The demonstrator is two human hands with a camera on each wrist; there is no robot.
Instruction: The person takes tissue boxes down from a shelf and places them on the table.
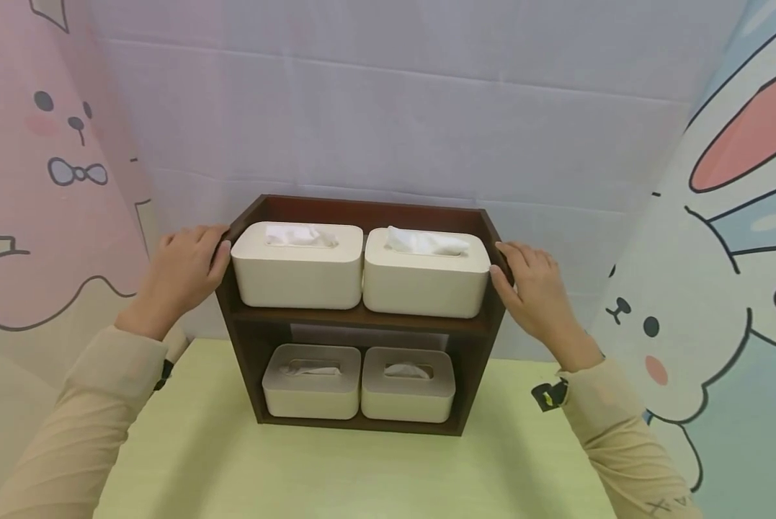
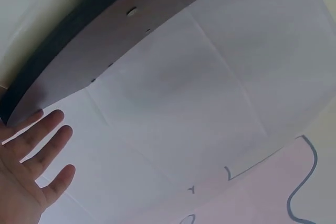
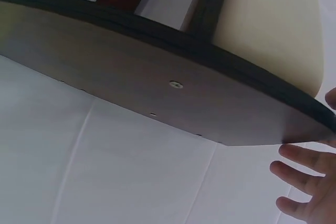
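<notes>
A dark brown two-tier shelf [image 1: 362,323] stands on the table, with white tissue boxes on both tiers. My left hand [image 1: 189,270] holds the upper left corner of its side panel, thumb toward the front. The upper right corner sits between the thumb and fingers of my right hand [image 1: 535,292]. Side by side on the upper tier are a left tissue box [image 1: 297,277] and a right tissue box [image 1: 426,285], tissue showing at their slots. Below them are two more, a lower left box [image 1: 311,393] and a lower right box [image 1: 408,396]. The right wrist view shows the outer side panel [image 3: 173,85] with a screw in it.
The shelf stands toward the back of a pale green table [image 1: 336,476], in front of a white cloth backdrop [image 1: 388,108]. Cartoon-printed cloth hangs at the left [image 1: 44,216] and right [image 1: 705,288].
</notes>
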